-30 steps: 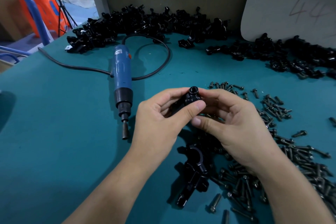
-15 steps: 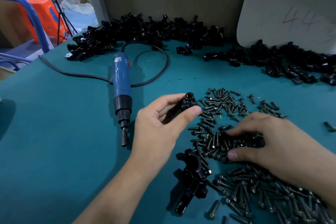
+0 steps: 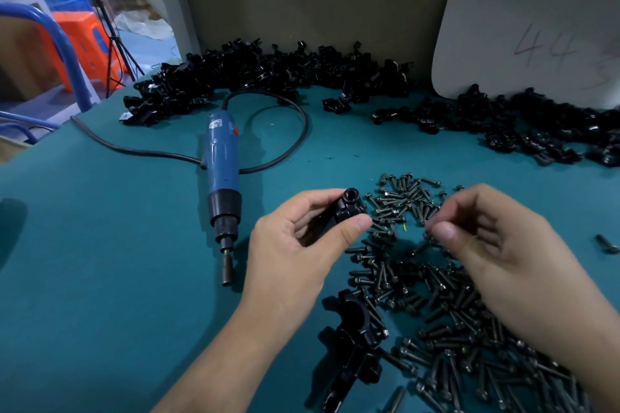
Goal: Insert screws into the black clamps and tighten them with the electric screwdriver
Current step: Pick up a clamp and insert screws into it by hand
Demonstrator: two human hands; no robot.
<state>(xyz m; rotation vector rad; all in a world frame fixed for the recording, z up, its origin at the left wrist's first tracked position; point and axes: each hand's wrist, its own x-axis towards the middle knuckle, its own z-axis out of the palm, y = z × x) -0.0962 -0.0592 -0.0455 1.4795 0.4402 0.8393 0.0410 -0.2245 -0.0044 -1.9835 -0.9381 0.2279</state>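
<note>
My left hand (image 3: pixel 295 245) grips a black clamp (image 3: pixel 342 209) between thumb and fingers, its round hole facing up. My right hand (image 3: pixel 496 245) hovers just above the heap of dark screws (image 3: pixel 436 295), fingers curled and thumb pressed to them; it looks blurred and seems to pinch a screw (image 3: pixel 419 246) that hangs from the fingertips. The blue electric screwdriver (image 3: pixel 223 174) lies on the teal table left of my left hand, bit pointing toward me. A second black clamp (image 3: pixel 355 339) lies near the front edge.
Long piles of black clamps (image 3: pixel 268 77) run along the back of the table (image 3: pixel 100 245), continuing at the right (image 3: pixel 520 124). The screwdriver's black cable (image 3: pixel 285 131) loops behind it. A pale board (image 3: pixel 536 37) leans on the wall. One stray screw (image 3: pixel 607 243) lies far right.
My right hand left the clamp, dipped into the screw heap, and has now lifted off it toward the clamp with its fingertips pinched. The left hand kept holding the clamp.
</note>
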